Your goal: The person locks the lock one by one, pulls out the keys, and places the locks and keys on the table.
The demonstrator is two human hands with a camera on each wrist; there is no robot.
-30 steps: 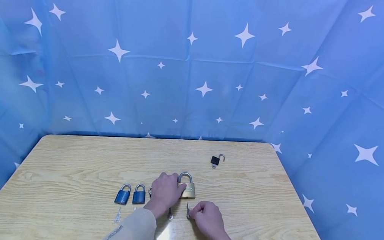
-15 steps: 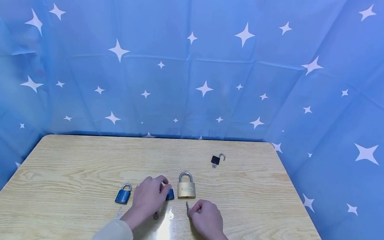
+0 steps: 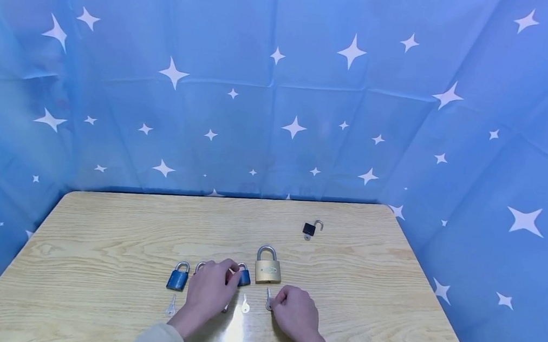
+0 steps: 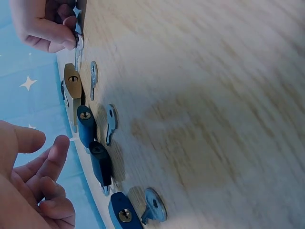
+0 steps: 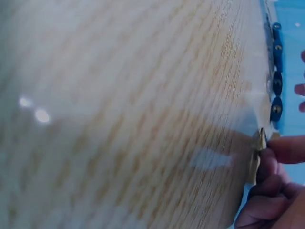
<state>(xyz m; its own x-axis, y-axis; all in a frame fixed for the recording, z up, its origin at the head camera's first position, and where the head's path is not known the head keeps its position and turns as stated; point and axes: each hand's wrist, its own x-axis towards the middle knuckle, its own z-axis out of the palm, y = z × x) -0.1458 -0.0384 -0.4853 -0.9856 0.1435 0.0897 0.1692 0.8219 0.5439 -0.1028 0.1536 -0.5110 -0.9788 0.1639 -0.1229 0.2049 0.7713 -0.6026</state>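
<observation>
In the head view my left hand (image 3: 209,290) hovers over the row of blue padlocks. Its thumb and forefinger stand apart with nothing between them in the left wrist view. A blue padlock (image 3: 244,277) shows just beyond its fingertips; another blue padlock (image 3: 177,279) lies to its left, and a third blue padlock (image 4: 101,162) lies between them, mostly hidden from the head view. My right hand (image 3: 297,314) pinches a small key (image 3: 268,300) below the large brass padlock (image 3: 268,272). A loose key (image 3: 245,304) lies between my hands.
Another key (image 3: 171,306) lies below the leftmost blue padlock, and one more key (image 4: 111,124) shows in the left wrist view. Farther back on the wooden table (image 3: 117,228) lies a black padlock (image 3: 309,229) with its shackle swung out. A blue starry curtain (image 3: 240,108) surrounds the table.
My left hand has moved left, away from the brass padlock, to above the blue padlocks. My right hand stays in place with the key.
</observation>
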